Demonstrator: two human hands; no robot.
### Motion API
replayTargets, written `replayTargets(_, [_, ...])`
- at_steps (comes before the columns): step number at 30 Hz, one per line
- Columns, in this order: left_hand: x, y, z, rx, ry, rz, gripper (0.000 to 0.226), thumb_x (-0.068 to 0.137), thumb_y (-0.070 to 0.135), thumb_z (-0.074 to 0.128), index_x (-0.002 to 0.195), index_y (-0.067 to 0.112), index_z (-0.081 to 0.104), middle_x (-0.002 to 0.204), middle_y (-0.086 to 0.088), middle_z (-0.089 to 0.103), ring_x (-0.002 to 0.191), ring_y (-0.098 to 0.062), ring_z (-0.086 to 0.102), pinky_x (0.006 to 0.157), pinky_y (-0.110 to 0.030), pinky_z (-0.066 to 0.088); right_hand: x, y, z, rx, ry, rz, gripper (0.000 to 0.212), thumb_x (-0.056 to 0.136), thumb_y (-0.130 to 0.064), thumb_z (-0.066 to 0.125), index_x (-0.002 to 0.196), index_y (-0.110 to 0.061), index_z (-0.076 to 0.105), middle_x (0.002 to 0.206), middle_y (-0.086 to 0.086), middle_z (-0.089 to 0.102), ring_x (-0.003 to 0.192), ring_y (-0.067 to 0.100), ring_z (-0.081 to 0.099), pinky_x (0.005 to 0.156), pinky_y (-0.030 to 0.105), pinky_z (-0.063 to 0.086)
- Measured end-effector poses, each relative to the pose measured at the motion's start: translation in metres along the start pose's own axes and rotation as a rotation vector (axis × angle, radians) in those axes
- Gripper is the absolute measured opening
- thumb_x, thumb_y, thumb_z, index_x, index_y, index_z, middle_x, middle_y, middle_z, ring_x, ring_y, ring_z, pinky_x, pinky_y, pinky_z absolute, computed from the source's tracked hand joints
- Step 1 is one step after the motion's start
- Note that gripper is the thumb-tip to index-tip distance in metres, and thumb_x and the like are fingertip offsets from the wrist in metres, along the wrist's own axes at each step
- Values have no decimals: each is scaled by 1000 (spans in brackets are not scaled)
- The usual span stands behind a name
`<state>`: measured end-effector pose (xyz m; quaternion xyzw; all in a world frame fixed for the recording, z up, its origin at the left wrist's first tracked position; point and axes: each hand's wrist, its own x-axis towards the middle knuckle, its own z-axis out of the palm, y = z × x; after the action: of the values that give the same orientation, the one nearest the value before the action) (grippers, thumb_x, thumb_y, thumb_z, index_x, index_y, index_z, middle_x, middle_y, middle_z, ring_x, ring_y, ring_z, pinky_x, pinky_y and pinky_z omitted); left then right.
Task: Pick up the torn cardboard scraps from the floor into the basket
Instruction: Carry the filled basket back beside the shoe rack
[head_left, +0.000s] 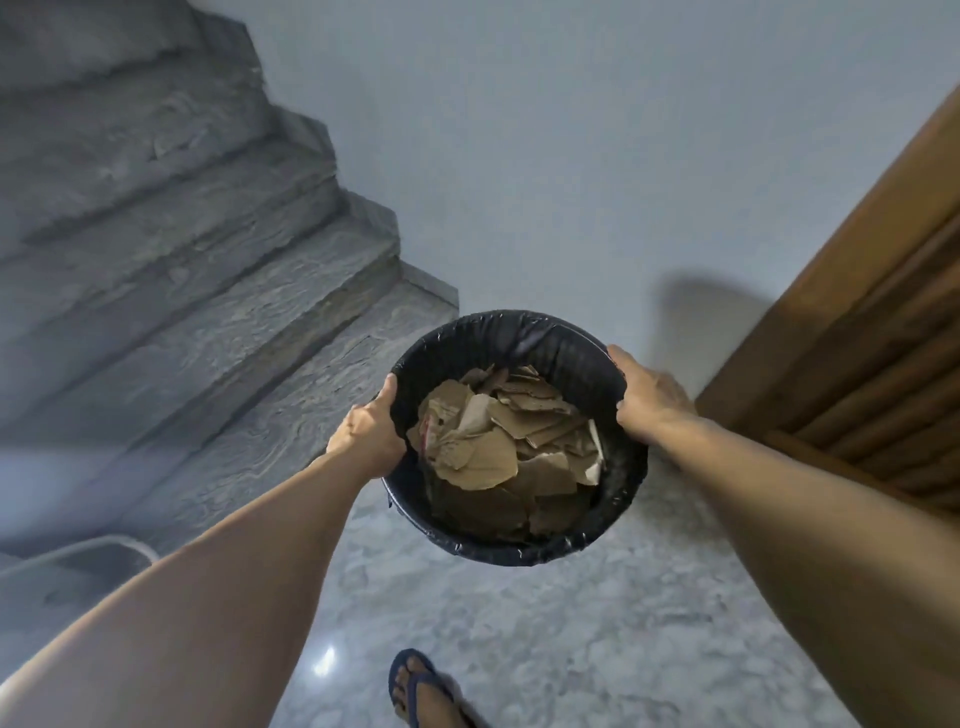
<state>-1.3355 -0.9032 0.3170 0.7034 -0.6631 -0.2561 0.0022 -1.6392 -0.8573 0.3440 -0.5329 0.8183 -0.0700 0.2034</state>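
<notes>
A round black basket (540, 338) lined with a black bag is in the middle of the view, near the wall. Brown torn cardboard scraps (498, 441) fill its inside in a loose heap. My left hand (366, 434) grips the basket's left rim, thumb on top. My right hand (652, 400) grips the right rim with its fingers curled over the edge. I cannot tell whether the basket touches the floor or is held just above it. No loose scraps show on the visible floor.
Grey stone stairs (197, 291) rise at the left. A brown wooden door (872, 322) stands at the right against a pale wall (545, 156). The speckled grey floor (545, 623) lies below, with my foot in a blue sandal (415, 686) near the bottom edge.
</notes>
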Motion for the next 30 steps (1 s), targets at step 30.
replayTargets(30, [-53,171,-24,98,-141,626,82,80,3,49,149,38,23,124,-15,57,107,-33,56,86,-43,55,-175,126,-88,136,315,519,74,92,-16,58,153,-35,22,141,13,53,126,36,51,102,41,44])
